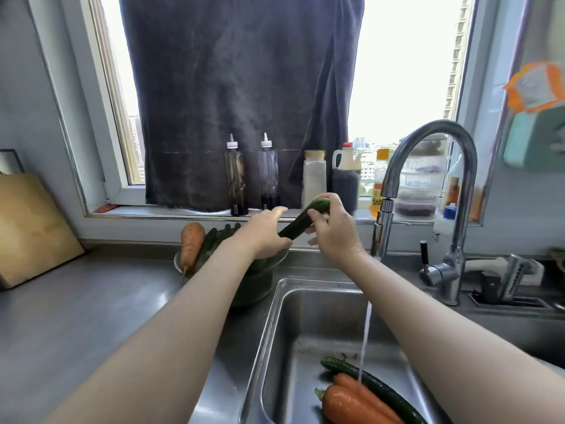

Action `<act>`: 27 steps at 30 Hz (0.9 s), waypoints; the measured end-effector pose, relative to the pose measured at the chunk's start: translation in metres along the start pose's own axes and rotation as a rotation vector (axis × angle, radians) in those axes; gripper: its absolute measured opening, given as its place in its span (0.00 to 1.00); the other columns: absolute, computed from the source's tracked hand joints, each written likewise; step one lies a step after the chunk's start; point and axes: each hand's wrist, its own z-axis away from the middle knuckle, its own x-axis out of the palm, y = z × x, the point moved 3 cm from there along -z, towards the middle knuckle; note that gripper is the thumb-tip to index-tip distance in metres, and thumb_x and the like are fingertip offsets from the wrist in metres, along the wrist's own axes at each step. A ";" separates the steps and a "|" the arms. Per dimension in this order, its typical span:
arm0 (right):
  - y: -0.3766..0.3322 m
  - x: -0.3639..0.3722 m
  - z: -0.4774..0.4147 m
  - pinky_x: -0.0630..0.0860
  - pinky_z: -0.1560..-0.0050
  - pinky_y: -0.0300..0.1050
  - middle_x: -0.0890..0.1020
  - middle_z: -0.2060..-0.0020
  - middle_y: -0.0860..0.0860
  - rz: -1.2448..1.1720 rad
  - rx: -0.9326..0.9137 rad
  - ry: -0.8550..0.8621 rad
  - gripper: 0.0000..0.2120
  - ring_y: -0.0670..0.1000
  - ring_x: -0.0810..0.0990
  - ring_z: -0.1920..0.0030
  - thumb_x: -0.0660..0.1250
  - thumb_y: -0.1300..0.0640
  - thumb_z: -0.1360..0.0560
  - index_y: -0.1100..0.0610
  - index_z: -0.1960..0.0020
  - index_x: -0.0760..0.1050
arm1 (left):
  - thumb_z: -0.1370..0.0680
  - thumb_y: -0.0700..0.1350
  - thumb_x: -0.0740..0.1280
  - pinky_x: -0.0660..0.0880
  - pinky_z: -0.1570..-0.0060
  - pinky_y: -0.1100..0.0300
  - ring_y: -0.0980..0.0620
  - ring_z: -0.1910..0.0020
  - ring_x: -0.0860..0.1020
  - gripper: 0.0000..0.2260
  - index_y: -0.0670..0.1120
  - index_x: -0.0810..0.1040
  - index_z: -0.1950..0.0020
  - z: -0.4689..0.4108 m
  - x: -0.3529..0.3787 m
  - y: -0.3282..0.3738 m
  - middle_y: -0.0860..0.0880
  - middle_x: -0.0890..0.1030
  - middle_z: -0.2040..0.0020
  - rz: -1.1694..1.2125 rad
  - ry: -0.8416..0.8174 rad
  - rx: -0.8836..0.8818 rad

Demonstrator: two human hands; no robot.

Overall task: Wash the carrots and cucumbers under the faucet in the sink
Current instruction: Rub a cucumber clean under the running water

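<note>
Cucumber: held slanting in the air above the back edge of the sink, between the bowl and the faucet, to the left of the water and not under it.
Left hand: fingers closed round the cucumber's lower end, right over the bowl.
Right hand: wet, with thumb and curled fingers pinching the upper end.
Stream: running thin, landing on the sink carrots and the sink cucumber at the bottom of the basin.
Bowl: holds a carrot propped on the rim and more cucumbers, mostly hidden by the left arm.
Step, as I read it: bring this cucumber from the bowl to the water.
Doing it well: swing it right and down until the stream hits the middle, keep one hand on an end, rub along the length with the other, and roll it so every side gets rinsed.
Watch for: wet skin is slippery, so keep it low over the basin; a drop there costs nothing, and splash stays inside.
Left to do, I'd guess: the bowl's carrot and cucumbers.
</note>
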 end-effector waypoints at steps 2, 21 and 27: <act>0.005 -0.012 0.014 0.85 0.61 0.49 0.82 0.51 0.52 0.005 -0.075 0.047 0.06 0.53 0.87 0.54 0.65 0.59 0.17 0.51 0.42 0.70 | 0.22 0.50 0.72 0.66 0.27 0.45 0.44 0.22 0.63 0.36 0.55 0.58 0.18 -0.002 0.008 0.020 0.47 0.66 0.21 -0.041 0.016 0.071; 0.131 -0.097 0.109 0.64 0.78 0.37 0.77 0.70 0.57 -0.305 0.700 -0.094 0.08 0.55 0.75 0.76 0.62 0.57 0.31 0.57 0.55 0.76 | 0.25 0.49 0.73 0.71 0.54 0.56 0.46 0.45 0.81 0.11 0.56 0.80 0.43 0.006 0.138 0.103 0.53 0.83 0.47 -0.641 -0.229 0.378; 0.154 -0.089 0.101 0.74 0.63 0.45 0.85 0.65 0.52 0.350 0.628 -0.372 0.18 0.52 0.80 0.67 0.56 0.45 0.24 0.55 0.54 0.79 | 0.26 0.52 0.75 0.73 0.48 0.54 0.45 0.42 0.80 0.17 0.58 0.80 0.38 0.000 0.187 0.102 0.51 0.83 0.43 -0.556 -0.296 0.344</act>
